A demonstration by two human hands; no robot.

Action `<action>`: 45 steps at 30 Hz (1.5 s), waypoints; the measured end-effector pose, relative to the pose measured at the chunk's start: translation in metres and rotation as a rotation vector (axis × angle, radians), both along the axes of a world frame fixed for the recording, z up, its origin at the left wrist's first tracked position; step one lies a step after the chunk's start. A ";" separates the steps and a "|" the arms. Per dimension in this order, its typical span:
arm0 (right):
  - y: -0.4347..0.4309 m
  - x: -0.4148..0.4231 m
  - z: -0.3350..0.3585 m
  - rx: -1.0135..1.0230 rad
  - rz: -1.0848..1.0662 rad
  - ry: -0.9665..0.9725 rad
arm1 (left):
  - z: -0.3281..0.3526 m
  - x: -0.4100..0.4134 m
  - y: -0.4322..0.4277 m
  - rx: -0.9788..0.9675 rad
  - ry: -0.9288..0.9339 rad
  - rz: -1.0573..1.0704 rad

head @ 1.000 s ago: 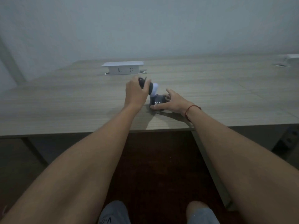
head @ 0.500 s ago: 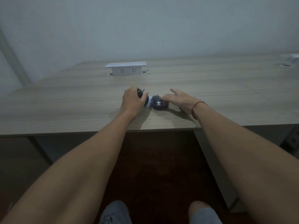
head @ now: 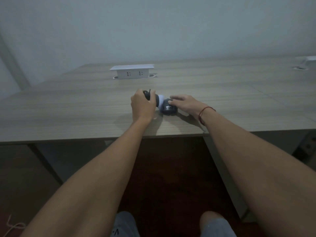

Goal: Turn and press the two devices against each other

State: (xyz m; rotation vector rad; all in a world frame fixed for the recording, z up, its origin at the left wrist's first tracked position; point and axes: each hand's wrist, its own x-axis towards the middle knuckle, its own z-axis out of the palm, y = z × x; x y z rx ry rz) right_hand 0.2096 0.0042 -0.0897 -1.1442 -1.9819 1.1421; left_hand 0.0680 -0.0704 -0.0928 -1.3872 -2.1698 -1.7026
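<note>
Since half a second ago both hands have stayed low on the tabletop (head: 68, 113), and the object between them lies almost as it did; the camera's view has shifted only slightly. One second ago the left hand held its part raised and tilted above the dark piece; now the two parts lie side by side.

At this moment the left hand (head: 142, 104) has its fingers curled round a dark handle with a white end (head: 158, 100), gripping it just left of the dark rounded piece (head: 169, 108). That piece sits on the tabletop, white lettering on its near face, touching or nearly touching the white end; which one is hard to tell. Right hand (head: 185, 103) lies over the dark rounded piece from the right, fingers nearly straight and resting on its top, not wrapped round it. A red string (head: 204, 112) circles the right wrist.

Well behind the dark rounded piece, a white socket box (head: 132, 71) stands on the tabletop.
</note>
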 end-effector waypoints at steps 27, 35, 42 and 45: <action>-0.002 0.002 0.000 -0.042 0.038 -0.130 | -0.001 -0.008 0.003 -0.036 0.104 -0.038; -0.003 0.003 -0.002 0.000 0.065 -0.082 | 0.027 0.002 0.018 -0.106 0.244 -0.133; -0.003 0.001 -0.001 -0.015 0.082 -0.059 | 0.034 0.007 0.027 -0.120 0.118 -0.213; -0.003 0.001 -0.003 -0.002 0.088 -0.061 | 0.029 0.004 0.025 -0.134 0.121 -0.088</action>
